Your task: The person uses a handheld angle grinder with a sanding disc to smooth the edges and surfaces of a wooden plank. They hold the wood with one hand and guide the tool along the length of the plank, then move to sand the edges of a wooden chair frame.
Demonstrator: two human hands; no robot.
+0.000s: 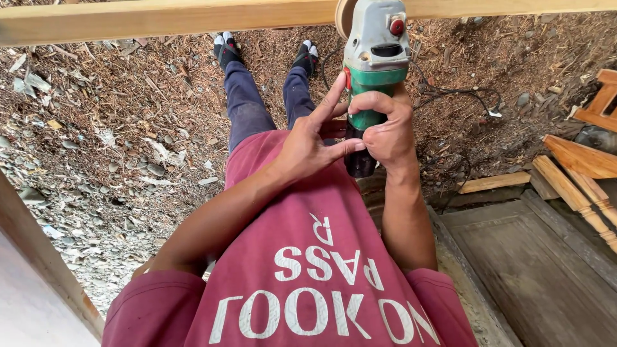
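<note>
**Desk:** What is the stage of work here, reading left to right?

**Photographer:** A pale beam [160,19] runs across the top of the view, above ground littered with wood chips and stones. A person in a red shirt stands under it and holds a grinder [376,58] up to it. The grey head is at the beam's lower edge. My judgement is that this is the moment of setting the tool to the wood. The disc is mostly cut off by the top of the view, so I cannot tell whether it touches or spins.

**Desk:** And the hands?

**Photographer:** The left hand [312,141] is spread wide and grips nothing. Its forefinger points up beside the green body, and its thumb lies against the right hand's knuckles. The right hand [385,125] is wrapped firmly round the green and black body, wrist straight, forearm rising from the lower right.

**Desk:** What would the next move call for?

**Photographer:** In my view, a second firm hold. The left hand would have to close on the body before any pressure goes into the beam, and the head would have to stay level against the edge.

**Desk:** Anything further right?

**Photographer:** A black cord [463,95] trails over the chips, well clear of the feet. Beyond it lie turned posts [578,193] beside a grey panel [546,270].
</note>
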